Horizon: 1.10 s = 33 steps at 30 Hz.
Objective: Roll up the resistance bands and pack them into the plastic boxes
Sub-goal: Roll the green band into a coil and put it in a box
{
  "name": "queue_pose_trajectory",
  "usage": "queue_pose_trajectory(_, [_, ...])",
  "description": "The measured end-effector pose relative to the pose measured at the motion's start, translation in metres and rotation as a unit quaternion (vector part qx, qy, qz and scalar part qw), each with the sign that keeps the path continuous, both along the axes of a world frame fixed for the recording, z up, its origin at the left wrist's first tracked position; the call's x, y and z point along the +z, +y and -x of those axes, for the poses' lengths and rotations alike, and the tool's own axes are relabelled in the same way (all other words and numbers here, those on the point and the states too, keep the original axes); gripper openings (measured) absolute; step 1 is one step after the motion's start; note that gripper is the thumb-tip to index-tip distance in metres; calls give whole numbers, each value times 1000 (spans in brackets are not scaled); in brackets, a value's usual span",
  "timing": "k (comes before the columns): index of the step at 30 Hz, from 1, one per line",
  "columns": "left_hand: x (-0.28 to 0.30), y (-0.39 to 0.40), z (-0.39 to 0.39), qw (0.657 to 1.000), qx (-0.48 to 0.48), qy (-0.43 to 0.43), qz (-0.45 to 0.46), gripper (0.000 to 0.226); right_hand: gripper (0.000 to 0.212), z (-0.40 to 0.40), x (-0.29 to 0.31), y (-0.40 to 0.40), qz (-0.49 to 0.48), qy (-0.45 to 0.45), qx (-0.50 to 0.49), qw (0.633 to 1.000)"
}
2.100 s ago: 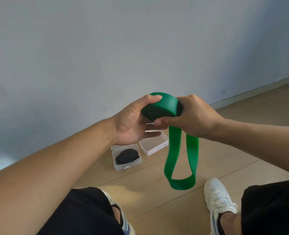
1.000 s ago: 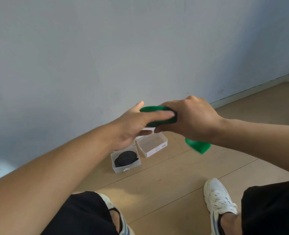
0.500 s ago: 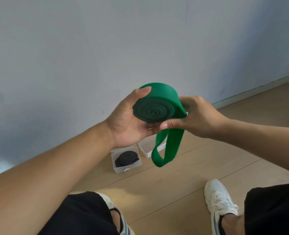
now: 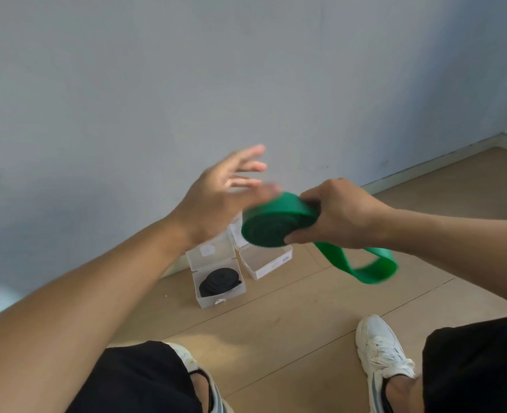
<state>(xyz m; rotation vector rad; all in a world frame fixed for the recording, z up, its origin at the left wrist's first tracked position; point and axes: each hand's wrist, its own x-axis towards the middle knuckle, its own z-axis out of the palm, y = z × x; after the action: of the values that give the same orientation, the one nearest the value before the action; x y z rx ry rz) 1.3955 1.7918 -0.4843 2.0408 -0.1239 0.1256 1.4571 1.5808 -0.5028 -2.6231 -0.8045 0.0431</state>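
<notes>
While the right hand (image 4: 340, 214) grips the green band (image 4: 276, 223) roll, the left hand (image 4: 225, 193) hovers spread, holding nothing; rolling is nearly done, so wind in the loose tail (image 4: 362, 263).

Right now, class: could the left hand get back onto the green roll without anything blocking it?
Probably yes. The left hand is open beside the green roll, which the right hand holds from the far side; nothing lies between them.
</notes>
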Motion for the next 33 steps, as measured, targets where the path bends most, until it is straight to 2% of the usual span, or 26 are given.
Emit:
queue_pose_trajectory(3, [-5,-23,7,976,-41,22,-213,67,40,8,1,7,82,-25,33,996])
queue_pose_trajectory(5, [-9,-30,7,968,-12,34,-248,49,40,10,0,9,89,-21,43,995])
queue_pose_trajectory(8, [-5,-28,0,964,9,88,-252,38,38,7,-3,8,41,60,64,995])
queue_pose_trajectory(10, [-5,-20,-4,971,0,120,-206,36,32,1,2,4,-3,149,75,986])
queue_pose_trajectory(14, [-12,7,-8,985,28,167,20,39,38,-15,6,-22,-32,290,87,952])
queue_pose_trajectory(17, [-19,22,-9,967,62,194,155,48,31,-28,-1,-37,-160,382,60,908])
queue_pose_trajectory(19, [-23,27,-11,961,73,206,168,50,34,-37,-4,-44,-229,438,55,868])
queue_pose_trajectory(22, [-27,35,-16,952,102,216,189,60,50,-47,-8,-61,-199,555,145,794])
queue_pose_trajectory(24, [-31,44,-19,948,117,219,199,59,57,-53,-10,-69,-217,593,134,764])
queue_pose_trajectory(25, [-33,48,-19,949,116,221,194,58,57,-54,-11,-69,-238,581,93,773])
queue_pose_trajectory(27, [-39,49,-19,953,103,228,170,57,42,-53,-11,-62,-260,495,-12,829])
queue_pose_trajectory(30, [-42,40,-22,961,83,229,129,53,18,-56,-17,-53,-218,255,-169,927])
queue_pose_trajectory(32, [-41,34,-24,965,63,243,76,48,13,-61,-17,-55,-165,80,-221,958])
queue_pose_trajectory(33, [-41,33,-24,966,47,252,42,53,12,-63,-18,-58,-136,39,-221,965])
